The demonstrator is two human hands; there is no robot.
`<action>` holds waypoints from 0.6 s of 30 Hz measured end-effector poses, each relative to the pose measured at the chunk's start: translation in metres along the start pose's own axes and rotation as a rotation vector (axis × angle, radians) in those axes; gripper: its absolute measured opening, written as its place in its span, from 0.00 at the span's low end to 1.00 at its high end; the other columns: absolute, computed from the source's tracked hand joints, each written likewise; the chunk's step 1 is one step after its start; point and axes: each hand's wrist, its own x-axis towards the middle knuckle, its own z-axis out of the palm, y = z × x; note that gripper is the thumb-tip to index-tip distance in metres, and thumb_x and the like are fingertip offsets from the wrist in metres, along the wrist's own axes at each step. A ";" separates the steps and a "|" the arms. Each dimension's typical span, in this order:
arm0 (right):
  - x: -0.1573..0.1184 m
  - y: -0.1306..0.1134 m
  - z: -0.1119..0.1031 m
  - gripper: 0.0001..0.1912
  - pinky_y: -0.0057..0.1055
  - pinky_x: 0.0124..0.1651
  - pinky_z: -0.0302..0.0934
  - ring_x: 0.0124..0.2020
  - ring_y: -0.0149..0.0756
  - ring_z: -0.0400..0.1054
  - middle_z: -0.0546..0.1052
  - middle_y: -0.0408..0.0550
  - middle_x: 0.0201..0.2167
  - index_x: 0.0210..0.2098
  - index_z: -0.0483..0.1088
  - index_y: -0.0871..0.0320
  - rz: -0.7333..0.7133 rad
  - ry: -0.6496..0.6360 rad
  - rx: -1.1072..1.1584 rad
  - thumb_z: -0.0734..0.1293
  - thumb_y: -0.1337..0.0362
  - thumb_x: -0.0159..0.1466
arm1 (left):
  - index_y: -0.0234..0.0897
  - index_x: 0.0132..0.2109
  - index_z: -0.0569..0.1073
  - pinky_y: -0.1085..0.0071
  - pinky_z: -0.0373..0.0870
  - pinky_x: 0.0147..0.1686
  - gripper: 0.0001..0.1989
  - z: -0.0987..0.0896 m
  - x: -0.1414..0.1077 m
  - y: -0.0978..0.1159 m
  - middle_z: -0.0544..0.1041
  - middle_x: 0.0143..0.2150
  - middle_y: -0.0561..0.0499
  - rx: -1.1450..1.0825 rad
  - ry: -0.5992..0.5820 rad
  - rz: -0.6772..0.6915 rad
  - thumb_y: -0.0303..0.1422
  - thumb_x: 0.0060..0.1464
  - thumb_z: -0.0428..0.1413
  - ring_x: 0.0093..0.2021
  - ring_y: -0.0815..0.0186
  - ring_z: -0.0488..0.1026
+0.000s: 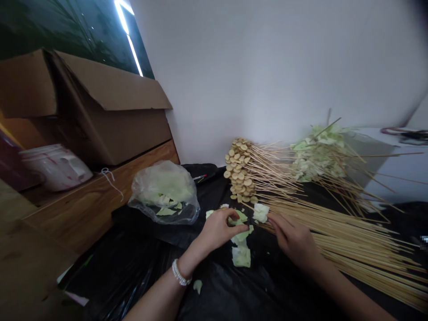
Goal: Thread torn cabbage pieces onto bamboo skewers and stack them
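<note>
Here, leaf piece (261, 213) between hands (219, 228) (294, 236)

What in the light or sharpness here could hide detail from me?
Head view: glare from the bright white strip light, upper left; dim elsewhere, the black plastic sheet losing detail in shadow; bare left hand and bare right hand slightly soft; wide-angle stretch towards edges.

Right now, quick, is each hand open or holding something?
Left hand: open, thumb and fingers apart at the leaf pieces.
Right hand: closed, holding a skewered leaf piece.
</note>
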 end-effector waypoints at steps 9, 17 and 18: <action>0.000 -0.002 0.001 0.13 0.31 0.40 0.69 0.36 0.36 0.74 0.78 0.50 0.36 0.45 0.72 0.58 0.043 -0.032 0.014 0.58 0.68 0.68 | 0.42 0.33 0.78 0.71 0.57 0.34 0.12 0.012 -0.008 -0.004 0.73 0.28 0.50 0.050 -0.009 0.040 0.34 0.36 0.68 0.32 0.60 0.67; 0.000 -0.002 0.001 0.12 0.32 0.41 0.70 0.37 0.36 0.74 0.78 0.50 0.38 0.45 0.71 0.57 0.076 -0.013 0.033 0.58 0.68 0.68 | 0.35 0.38 0.80 0.73 0.63 0.31 0.14 0.001 0.007 -0.002 0.79 0.32 0.48 -0.401 0.041 -0.223 0.37 0.44 0.65 0.30 0.66 0.70; 0.000 -0.002 0.001 0.12 0.33 0.41 0.70 0.37 0.36 0.74 0.78 0.50 0.38 0.45 0.71 0.57 0.078 -0.010 0.034 0.58 0.68 0.68 | 0.35 0.38 0.79 0.74 0.65 0.32 0.14 0.000 0.009 -0.003 0.79 0.33 0.48 -0.534 0.055 -0.288 0.38 0.45 0.65 0.30 0.67 0.71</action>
